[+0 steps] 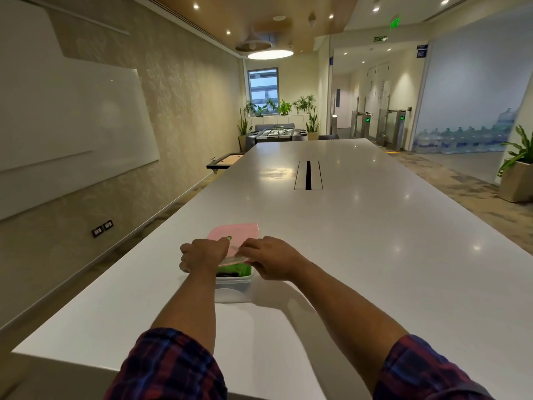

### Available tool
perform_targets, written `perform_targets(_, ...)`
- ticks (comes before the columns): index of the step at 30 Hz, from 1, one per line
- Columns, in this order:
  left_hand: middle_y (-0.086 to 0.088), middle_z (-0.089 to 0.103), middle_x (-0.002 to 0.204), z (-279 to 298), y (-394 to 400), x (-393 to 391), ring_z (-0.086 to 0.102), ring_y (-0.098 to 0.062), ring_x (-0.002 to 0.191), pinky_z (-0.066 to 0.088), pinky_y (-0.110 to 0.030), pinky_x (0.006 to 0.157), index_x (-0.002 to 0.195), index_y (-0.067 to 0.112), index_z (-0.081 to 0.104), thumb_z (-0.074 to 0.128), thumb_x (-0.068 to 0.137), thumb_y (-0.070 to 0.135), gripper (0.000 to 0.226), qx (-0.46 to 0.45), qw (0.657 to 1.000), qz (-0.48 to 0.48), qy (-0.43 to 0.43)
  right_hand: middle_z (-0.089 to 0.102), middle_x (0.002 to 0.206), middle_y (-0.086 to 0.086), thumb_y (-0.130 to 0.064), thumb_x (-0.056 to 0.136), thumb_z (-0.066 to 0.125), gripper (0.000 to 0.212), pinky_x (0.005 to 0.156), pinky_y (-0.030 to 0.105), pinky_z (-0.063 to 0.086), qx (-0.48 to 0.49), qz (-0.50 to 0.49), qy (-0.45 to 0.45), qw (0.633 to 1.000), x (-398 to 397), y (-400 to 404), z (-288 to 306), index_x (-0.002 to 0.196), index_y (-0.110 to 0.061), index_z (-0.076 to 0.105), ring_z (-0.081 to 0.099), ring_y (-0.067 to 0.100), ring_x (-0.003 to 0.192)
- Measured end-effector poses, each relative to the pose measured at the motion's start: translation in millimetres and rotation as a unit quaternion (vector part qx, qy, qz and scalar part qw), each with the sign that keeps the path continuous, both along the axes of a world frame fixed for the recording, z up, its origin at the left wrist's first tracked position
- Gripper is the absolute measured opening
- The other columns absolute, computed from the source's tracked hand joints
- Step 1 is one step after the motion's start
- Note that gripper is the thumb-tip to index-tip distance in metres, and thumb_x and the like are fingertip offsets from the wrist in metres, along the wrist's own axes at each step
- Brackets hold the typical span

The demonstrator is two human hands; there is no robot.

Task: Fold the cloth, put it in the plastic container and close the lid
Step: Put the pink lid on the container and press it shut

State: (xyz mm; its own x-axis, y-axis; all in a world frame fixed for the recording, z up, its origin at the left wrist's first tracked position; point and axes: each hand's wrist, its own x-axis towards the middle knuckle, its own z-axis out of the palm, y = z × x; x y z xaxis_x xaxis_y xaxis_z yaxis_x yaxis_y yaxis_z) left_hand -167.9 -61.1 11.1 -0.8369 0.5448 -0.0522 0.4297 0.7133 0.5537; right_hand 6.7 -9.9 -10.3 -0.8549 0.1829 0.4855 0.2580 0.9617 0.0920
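On white table (360, 226), pink lid (235, 230), whiteboard (72, 116)

Warm, even light falls from ceiling downlights (196, 6) and a round pendant lamp (270, 53); the glossy worktop (375, 226) throws back glare spots. Edges bow outward; distant parts look soft.

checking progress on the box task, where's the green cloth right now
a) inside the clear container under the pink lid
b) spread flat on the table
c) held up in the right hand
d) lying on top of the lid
a, the green cloth shows inside the clear container, under the pink lid both hands are lowering.
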Motion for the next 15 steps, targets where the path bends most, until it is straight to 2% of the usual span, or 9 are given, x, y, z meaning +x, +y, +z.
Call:
perform_targets(3, -0.017, 0.048, 0.123, -3, -2, 2, 0.055, -0.033, 0.109, 0.045, -0.042, 0.092, 0.124, 0.008, 0.054, 0.055, 0.083, 0.060, 0.066, -0.003, 1.000, 0.000, -0.005, 0.073, 0.115, 0.008, -0.011, 0.078, 0.081, 0.043, 0.075, 0.032, 0.053, 0.009, 0.010, 0.010, 1.000, 2, 1, -2, 0.119, -0.013, 0.071, 0.069, 0.028, 0.092)
perform_targets(7, -0.017, 0.048, 0.124, -6, -4, 9, 0.053, -0.033, 0.111, 0.043, -0.042, 0.089, 0.121, 0.008, 0.057, 0.052, 0.084, 0.060, 0.064, -0.023, 0.999, -0.001, 0.026, 0.072, 0.115, 0.006, -0.017, 0.080, 0.078, 0.042, 0.078, 0.031, 0.051, 0.006, 0.011, 0.016, 1.000, 7, 4, -7, 0.121, -0.013, 0.071, 0.067, 0.025, 0.094)
perform_targets(12, -0.017, 0.046, 0.127, -6, -10, 11, 0.054, -0.036, 0.115, 0.049, -0.048, 0.098, 0.127, 0.008, 0.053, 0.051, 0.087, 0.061, 0.067, -0.034, 0.999, -0.023, 0.027, 0.071, 0.112, 0.009, -0.019, 0.081, 0.075, 0.042, 0.077, 0.034, 0.049, 0.011, 0.029, 0.032, 0.999, 12, 5, -12, 0.121, -0.010, 0.071, 0.063, 0.027, 0.093)
perform_targets(15, -0.018, 0.048, 0.131, -7, -11, 7, 0.053, -0.035, 0.119, 0.047, -0.038, 0.089, 0.135, 0.007, 0.048, 0.049, 0.091, 0.061, 0.070, -0.036, 0.997, -0.065, 0.032, 0.070, 0.112, 0.010, -0.027, 0.085, 0.073, 0.039, 0.081, 0.034, 0.048, -0.005, 0.047, 0.039, 0.998, 14, 5, -15, 0.120, -0.010, 0.072, 0.062, 0.027, 0.096)
